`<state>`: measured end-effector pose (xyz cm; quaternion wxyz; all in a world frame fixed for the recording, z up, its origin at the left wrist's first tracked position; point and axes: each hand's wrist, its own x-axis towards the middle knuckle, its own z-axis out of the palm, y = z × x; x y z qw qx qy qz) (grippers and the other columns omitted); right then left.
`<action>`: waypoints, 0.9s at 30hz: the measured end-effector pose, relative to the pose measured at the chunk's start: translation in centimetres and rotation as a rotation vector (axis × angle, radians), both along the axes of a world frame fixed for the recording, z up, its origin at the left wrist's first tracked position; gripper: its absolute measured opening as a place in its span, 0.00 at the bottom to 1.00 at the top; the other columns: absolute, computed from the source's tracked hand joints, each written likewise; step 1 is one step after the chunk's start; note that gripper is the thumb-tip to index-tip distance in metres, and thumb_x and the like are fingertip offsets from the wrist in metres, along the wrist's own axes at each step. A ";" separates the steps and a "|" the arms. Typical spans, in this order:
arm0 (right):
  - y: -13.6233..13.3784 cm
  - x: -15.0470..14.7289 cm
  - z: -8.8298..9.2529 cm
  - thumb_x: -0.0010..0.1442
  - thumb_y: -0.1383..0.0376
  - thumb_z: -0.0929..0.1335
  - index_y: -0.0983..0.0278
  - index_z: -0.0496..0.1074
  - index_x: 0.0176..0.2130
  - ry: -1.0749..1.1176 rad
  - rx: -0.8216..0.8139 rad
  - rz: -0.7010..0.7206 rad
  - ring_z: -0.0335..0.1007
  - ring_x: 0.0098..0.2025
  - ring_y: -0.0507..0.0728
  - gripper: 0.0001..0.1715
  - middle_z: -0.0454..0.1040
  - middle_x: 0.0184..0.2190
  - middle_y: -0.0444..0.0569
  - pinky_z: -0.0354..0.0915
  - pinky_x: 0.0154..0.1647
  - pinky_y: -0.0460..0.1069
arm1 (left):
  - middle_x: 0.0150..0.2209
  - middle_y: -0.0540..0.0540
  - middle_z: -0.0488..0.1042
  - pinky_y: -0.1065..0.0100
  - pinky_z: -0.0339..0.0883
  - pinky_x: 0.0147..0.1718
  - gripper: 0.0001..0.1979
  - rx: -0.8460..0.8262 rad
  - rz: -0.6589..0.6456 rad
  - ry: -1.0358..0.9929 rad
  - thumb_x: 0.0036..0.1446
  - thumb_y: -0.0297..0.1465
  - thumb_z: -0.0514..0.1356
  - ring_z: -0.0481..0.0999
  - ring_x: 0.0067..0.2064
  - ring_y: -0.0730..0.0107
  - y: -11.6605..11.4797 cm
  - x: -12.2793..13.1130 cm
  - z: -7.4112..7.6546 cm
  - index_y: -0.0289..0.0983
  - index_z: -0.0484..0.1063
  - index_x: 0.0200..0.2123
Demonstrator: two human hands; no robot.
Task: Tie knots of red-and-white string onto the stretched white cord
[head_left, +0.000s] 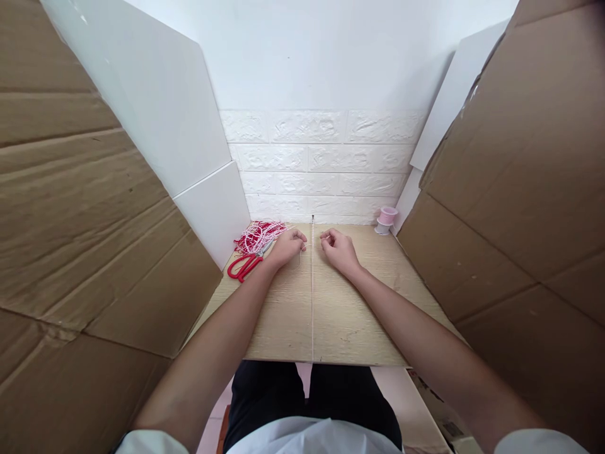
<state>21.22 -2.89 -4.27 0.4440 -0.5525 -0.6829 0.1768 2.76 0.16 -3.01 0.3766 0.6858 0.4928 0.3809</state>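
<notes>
A thin pale cord [312, 296] runs straight down the middle of the wooden board, from a small dark hook or nail [312, 217] at the back to the front edge. Just left of the cord, my left hand [289, 246] is closed in a pinch on a fine white thread [301, 253], whose loose end hangs below the fingers. On the cord's other side, my right hand [339, 248] has thumb and fingers pinched together close to it. Whatever those fingertips hold is too fine to make out. Red-handled scissors [244, 267] lie beside my left wrist.
A heap of red and pink-white braided cords [258, 237] lies at the back left, partly under the scissors' blades. Pink and white thread spools [387, 217] stand stacked at the back right. Cardboard panels [529, 189] wall both sides, and a white brick-patterned wall [326, 157] closes the back.
</notes>
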 end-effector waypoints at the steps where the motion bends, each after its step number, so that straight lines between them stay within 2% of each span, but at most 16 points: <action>1: 0.0 0.0 0.0 0.59 0.65 0.63 0.63 0.73 0.39 -0.008 -0.023 0.011 0.67 0.27 0.52 0.11 0.72 0.24 0.42 0.57 0.31 0.46 | 0.25 0.50 0.75 0.69 0.61 0.30 0.12 0.003 -0.008 -0.010 0.40 0.27 0.55 0.69 0.27 0.71 0.0 0.0 0.0 0.36 0.71 0.33; 5: 0.2 0.1 -0.3 0.56 0.68 0.64 0.63 0.74 0.41 -0.058 -0.066 0.018 0.69 0.30 0.53 0.13 0.76 0.28 0.44 0.59 0.33 0.46 | 0.25 0.49 0.75 0.69 0.62 0.30 0.13 -0.023 -0.068 -0.074 0.40 0.26 0.56 0.70 0.27 0.72 -0.4 0.1 0.3 0.36 0.69 0.34; 9: 0.6 0.3 -0.6 0.56 0.68 0.65 0.62 0.74 0.43 -0.140 -0.030 -0.017 0.70 0.38 0.56 0.15 0.78 0.35 0.47 0.61 0.40 0.48 | 0.28 0.48 0.77 0.69 0.64 0.34 0.13 -0.039 -0.133 -0.062 0.39 0.24 0.57 0.74 0.31 0.71 -0.6 0.1 0.6 0.34 0.72 0.32; 14: 0.3 0.3 -0.4 0.57 0.67 0.65 0.62 0.74 0.44 -0.223 0.031 -0.073 0.69 0.45 0.59 0.14 0.77 0.40 0.49 0.59 0.48 0.52 | 0.29 0.46 0.78 0.68 0.67 0.37 0.12 -0.020 -0.155 -0.029 0.39 0.23 0.58 0.75 0.33 0.70 -0.2 0.1 0.3 0.33 0.76 0.31; 19: -0.3 -0.2 0.3 0.58 0.66 0.65 0.63 0.72 0.33 -0.225 0.125 0.037 0.67 0.38 0.56 0.05 0.76 0.33 0.48 0.58 0.42 0.49 | 0.30 0.46 0.79 0.68 0.67 0.36 0.12 0.011 -0.163 -0.012 0.40 0.25 0.60 0.75 0.33 0.70 -0.3 0.0 0.3 0.33 0.78 0.32; 24: -0.8 -0.4 0.8 0.66 0.56 0.63 0.64 0.67 0.25 -0.270 0.133 0.138 0.63 0.32 0.54 0.21 0.70 0.25 0.46 0.54 0.35 0.48 | 0.28 0.48 0.77 0.69 0.65 0.34 0.11 0.057 -0.143 0.015 0.42 0.28 0.61 0.73 0.31 0.71 -0.6 0.0 0.6 0.33 0.78 0.31; 27: -0.9 -0.4 0.7 0.65 0.55 0.65 0.64 0.68 0.27 -0.271 0.160 0.182 0.63 0.33 0.54 0.19 0.71 0.26 0.46 0.54 0.36 0.48 | 0.29 0.47 0.78 0.68 0.66 0.34 0.10 0.048 -0.136 0.010 0.42 0.28 0.62 0.74 0.32 0.70 -0.6 0.0 0.8 0.33 0.79 0.31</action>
